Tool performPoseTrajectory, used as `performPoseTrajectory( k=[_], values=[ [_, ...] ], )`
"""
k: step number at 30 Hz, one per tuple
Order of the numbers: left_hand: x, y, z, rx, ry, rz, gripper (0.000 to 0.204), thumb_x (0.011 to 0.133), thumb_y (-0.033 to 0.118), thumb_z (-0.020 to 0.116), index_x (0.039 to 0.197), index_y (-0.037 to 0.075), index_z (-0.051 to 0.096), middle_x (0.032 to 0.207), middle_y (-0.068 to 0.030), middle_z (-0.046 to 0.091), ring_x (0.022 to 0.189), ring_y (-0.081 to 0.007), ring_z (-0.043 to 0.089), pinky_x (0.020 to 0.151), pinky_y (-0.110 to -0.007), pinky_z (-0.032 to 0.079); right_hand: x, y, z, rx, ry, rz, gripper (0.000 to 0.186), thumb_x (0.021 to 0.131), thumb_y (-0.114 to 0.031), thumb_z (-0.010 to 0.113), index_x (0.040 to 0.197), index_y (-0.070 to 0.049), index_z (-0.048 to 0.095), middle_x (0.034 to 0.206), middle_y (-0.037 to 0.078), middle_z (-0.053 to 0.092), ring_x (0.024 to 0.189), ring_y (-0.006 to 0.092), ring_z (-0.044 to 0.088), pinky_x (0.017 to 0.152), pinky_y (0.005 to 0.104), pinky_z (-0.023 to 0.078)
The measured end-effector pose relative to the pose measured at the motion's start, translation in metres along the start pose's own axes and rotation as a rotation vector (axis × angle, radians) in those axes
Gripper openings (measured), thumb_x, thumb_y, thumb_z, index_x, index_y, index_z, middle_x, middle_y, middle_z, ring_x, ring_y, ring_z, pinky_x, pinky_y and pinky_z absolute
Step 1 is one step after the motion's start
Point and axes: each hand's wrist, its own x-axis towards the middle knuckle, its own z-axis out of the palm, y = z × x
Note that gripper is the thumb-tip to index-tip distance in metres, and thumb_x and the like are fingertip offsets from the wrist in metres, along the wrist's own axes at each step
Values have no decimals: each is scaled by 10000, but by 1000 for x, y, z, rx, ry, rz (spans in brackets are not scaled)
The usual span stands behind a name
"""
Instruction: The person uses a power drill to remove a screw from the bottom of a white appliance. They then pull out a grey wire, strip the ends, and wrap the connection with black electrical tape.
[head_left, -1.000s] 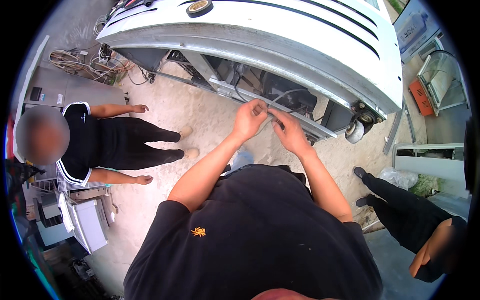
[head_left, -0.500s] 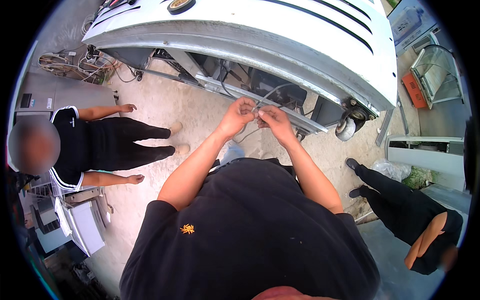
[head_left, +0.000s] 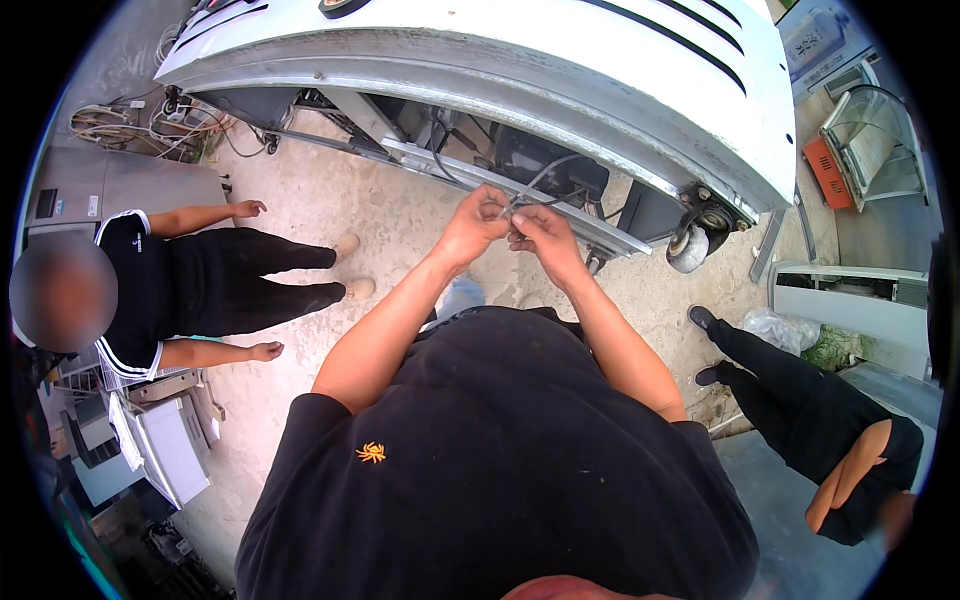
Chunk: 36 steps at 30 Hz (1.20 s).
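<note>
My left hand [head_left: 478, 222] and my right hand [head_left: 537, 233] meet in front of the open base of a white metal appliance [head_left: 690, 100], fingers pinched on a thin grey cable [head_left: 543, 173] that runs into the base. Their fingertips are close together, and the bit of cable between them is too small to make out. Inside the base sit dark parts [head_left: 518, 150] behind a metal rail [head_left: 420, 163], with other cables. A caster wheel [head_left: 688, 248] hangs at the right end.
A co-worker [head_left: 180, 290] lies across the left of the view, feet toward me; another person [head_left: 800, 420] stands at lower right, arms crossed. Coiled wires [head_left: 120, 128], an orange-sided glass-topped case [head_left: 830, 170], stacked appliances [head_left: 165, 450] and a plastic bag [head_left: 775, 330] surround the dusty floor [head_left: 260, 420].
The whole scene has shifted left and slightly up in the picture. My right hand's fingers have drawn in beside my left ones on the cable.
</note>
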Motion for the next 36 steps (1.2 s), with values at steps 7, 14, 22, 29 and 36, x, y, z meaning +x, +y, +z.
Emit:
performPoseTrajectory(
  k=[7, 14, 22, 29, 36],
  values=[
    [2, 2, -3, -122, -4, -58, 310, 864, -48, 554, 1158, 33, 495, 957, -79, 629, 857, -139, 612, 763, -279, 499, -9, -9, 3, 157, -36, 50, 259, 972, -202, 653, 1134, -3, 621, 958, 78, 682, 860, 156, 661, 773, 309, 561],
    [4, 1, -3, -52, 10, -20, 273, 885, -36, 537, 1153, 9, 507, 986, -102, 631, 927, -162, 630, 810, -309, 529, -2, 1, -5, -137, 108, -72, 185, 978, -164, 633, 1054, 4, 646, 900, 62, 675, 816, 151, 656, 742, 312, 562],
    [6, -6, -4, -50, 84, 15, 200, 936, -24, 511, 1135, -36, 511, 1008, -122, 604, 931, -198, 661, 831, -330, 584, 6, 2, 4, 73, 204, -30, 182, 966, -175, 664, 1062, -21, 662, 899, 39, 673, 820, 122, 637, 750, 286, 544],
    [8, -9, -8, -86, 86, 0, 171, 956, 0, 516, 1121, -39, 541, 1035, -110, 582, 925, -199, 661, 807, -329, 597, 8, 6, 6, 90, 203, -2, 164, 960, -153, 663, 1048, -14, 668, 897, 36, 669, 805, 119, 633, 741, 281, 538],
    [15, 3, -4, -37, 97, -113, 231, 969, 86, 579, 1149, -57, 600, 1032, -107, 658, 899, -170, 669, 811, -311, 596, 8, 10, 5, 91, 165, -3, 166, 961, -145, 654, 1037, 2, 665, 873, 54, 680, 760, 129, 642, 723, 265, 542]
  ],
)
